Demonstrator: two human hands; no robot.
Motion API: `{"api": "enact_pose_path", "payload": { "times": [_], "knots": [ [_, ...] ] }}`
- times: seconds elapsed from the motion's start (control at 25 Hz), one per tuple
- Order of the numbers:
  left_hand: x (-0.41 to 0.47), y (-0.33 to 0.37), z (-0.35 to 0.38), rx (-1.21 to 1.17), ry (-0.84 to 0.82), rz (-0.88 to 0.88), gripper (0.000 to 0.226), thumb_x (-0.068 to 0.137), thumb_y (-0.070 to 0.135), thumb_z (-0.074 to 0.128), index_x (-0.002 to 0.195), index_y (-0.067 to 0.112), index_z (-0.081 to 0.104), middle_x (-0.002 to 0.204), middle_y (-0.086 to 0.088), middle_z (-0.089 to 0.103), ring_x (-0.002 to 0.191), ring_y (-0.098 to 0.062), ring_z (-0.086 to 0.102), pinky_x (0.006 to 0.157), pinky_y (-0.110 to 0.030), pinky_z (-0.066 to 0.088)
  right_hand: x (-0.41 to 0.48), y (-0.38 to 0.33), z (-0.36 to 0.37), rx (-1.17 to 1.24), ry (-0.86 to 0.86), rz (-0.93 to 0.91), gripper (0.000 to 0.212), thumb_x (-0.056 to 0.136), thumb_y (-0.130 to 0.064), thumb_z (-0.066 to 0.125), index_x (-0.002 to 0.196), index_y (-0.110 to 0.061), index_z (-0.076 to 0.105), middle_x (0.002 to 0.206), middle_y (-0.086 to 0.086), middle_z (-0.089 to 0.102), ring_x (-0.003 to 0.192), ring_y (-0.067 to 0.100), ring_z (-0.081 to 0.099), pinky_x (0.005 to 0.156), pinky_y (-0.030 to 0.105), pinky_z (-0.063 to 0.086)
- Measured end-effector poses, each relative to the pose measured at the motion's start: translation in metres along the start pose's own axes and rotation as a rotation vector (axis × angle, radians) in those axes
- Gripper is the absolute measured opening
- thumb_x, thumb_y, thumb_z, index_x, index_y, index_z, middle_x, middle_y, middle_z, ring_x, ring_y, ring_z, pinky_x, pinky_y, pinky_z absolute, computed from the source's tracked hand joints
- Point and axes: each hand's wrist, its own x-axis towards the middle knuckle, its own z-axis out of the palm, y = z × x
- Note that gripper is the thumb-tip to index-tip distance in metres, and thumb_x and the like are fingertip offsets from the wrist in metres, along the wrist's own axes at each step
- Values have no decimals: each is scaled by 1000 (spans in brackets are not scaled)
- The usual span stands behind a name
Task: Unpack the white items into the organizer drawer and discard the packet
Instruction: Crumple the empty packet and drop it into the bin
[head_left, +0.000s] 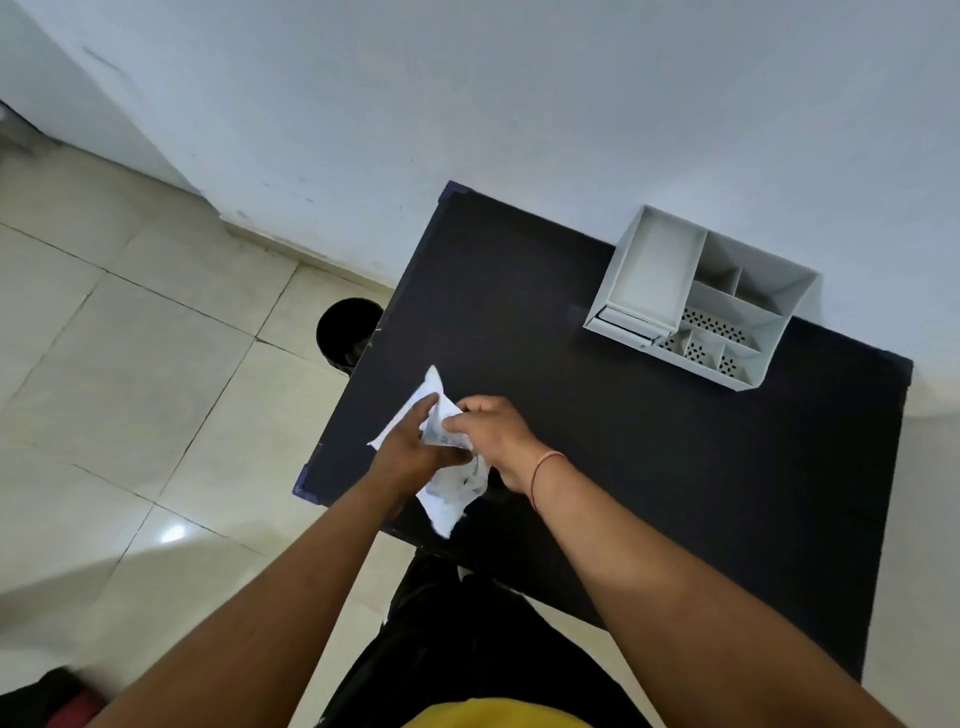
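Two of your hands were closed on one white packet (451, 483), which you held just above the near left part of the black table (649, 467). The packet was crumpled, with faint blue print on it, and its long axis ran from the far left, where a loose corner stuck up past your fingers, toward the near right, where the lower end hung close to the table's front edge. Your left hand (410, 447) came in from the lower left with the forearm straight and the palm turned toward the packet, fingers curled over its left side and thumb pressed in at the middle. Your right hand (493, 431) reached across from the right with the wrist bent inward, fingertips pinching the packet's upper middle; a thin orange thread (540, 467) circled that wrist. Whether any white item was already out, you could not tell from here.

Well apart from the packet, at the table's far right against the wall, stood the white organizer (706, 296), its drawer (631, 322) at the left front looking closed. A black bin (347, 332) stood on the tiled floor just beside the table's left edge.
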Motion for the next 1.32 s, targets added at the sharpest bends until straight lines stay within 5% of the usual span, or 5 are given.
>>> {"api": "enact_pose_path", "payload": {
  "times": [0.48, 0.68, 1.0, 1.16, 1.32],
  "knots": [
    [-49, 52, -53, -848, 179, -47, 25, 101, -6, 63, 97, 14, 77, 90, -14, 80, 60, -21, 79, 52, -32, 63, -53, -54, -6, -71, 117, -426, 34, 89, -35, 73, 122, -29, 70, 116, -8, 71, 107, 10, 68, 94, 35, 60],
    [-64, 34, -87, -978, 40, -116, 62, 110, -3, 41, 61, 6, 77, 63, -11, 69, 50, -15, 71, 50, -22, 59, -78, -72, 16, 105, -90, -365, 44, 89, -42, 74, 131, -31, 66, 124, 2, 73, 110, 24, 73, 94, 43, 61],
    [-47, 14, -189, -848, -52, -102, 20, 101, -2, 57, 92, 2, 75, 71, -13, 79, 56, -23, 75, 51, -28, 60, -77, -124, 127, -563, 10, -589, 54, 76, -34, 88, 126, -32, 70, 132, -6, 54, 115, 11, 58, 94, 21, 53],
    [-28, 10, -273, -869, -321, 31, 41, 98, 11, 58, 131, -11, 69, 117, -26, 75, 106, -36, 71, 108, -52, 55, -47, -154, 198, -224, 416, -528, 9, 81, -20, 79, 90, -21, 76, 92, -4, 73, 84, 15, 71, 74, 33, 63],
    [-20, 12, -348, -572, -145, 184, 26, 97, 7, 72, 119, -1, 81, 106, -20, 83, 82, -22, 79, 76, -32, 67, -33, -189, 248, 63, 478, -383, 9, 77, -19, 74, 85, -23, 72, 88, -1, 74, 83, 24, 73, 68, 38, 65]
  ]
}}
